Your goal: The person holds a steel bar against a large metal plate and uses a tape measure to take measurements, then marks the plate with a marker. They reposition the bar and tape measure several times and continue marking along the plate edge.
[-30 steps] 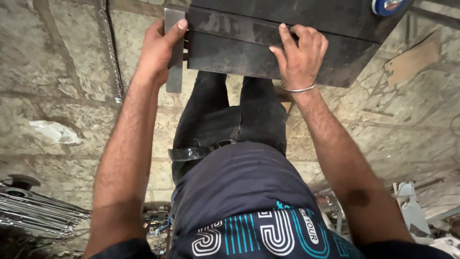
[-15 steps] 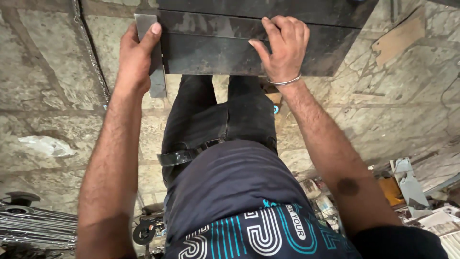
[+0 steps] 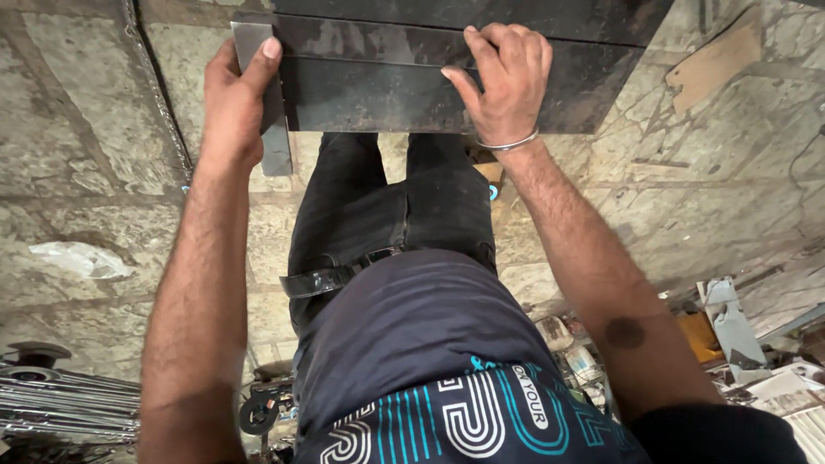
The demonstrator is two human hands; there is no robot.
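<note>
A stack of dark flat metal plates lies in front of me at waist height, above my legs. My left hand grips a grey metal bar that stands upright against the stack's left end, thumb on its top. My right hand, with a metal bangle on the wrist, presses down on the upper edge of the front plate, fingers curled over it.
The floor is cracked stone slabs. A chain runs along it at the left. Shiny metal rods lie at the lower left, a crumpled plastic bag beside them. Scrap and clutter sit at the lower right.
Both hands keep their hold on the bar and the plates. The view has shifted slightly, so the stack sits a little lower and further left in the frame.
</note>
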